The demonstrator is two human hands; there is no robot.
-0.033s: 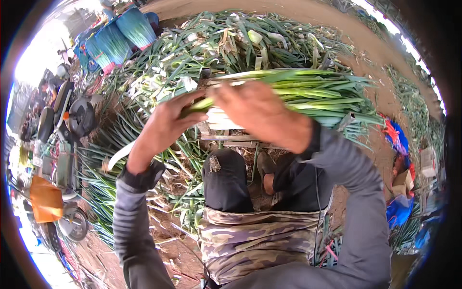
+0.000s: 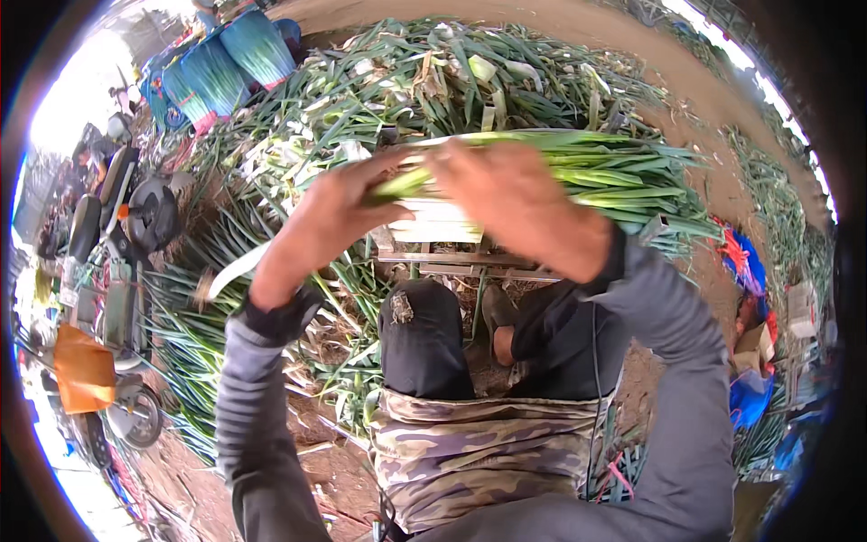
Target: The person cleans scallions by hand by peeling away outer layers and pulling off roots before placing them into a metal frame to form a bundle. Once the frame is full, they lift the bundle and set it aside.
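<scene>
- Looking down in the head view, right onto a bundle of green onions, laid crosswise on a rack just beyond the knees.
- Showing smooth, bright white shafts at the bundle's left end, packed side by side, then running to fresh yellow-green and spreading into darker, bluish-green leaves on the right.
- And pinched in the left hand, between thumb and bent fingers: a single green onion stalk, pale green at the fingertips, slanting back white past the wrist to a blurred, brownish root end.
- Over the bundle's shafts with the right hand, fingers bent and pointing left, close to the stalk's green part; too blurred to tell how far closed, or whether gripping anything.
- Beyond the rack, piled high: a heap of green leaves, tangled, flecked with white. Strewn at left, loose green onions, long and dark-leaved.
</scene>
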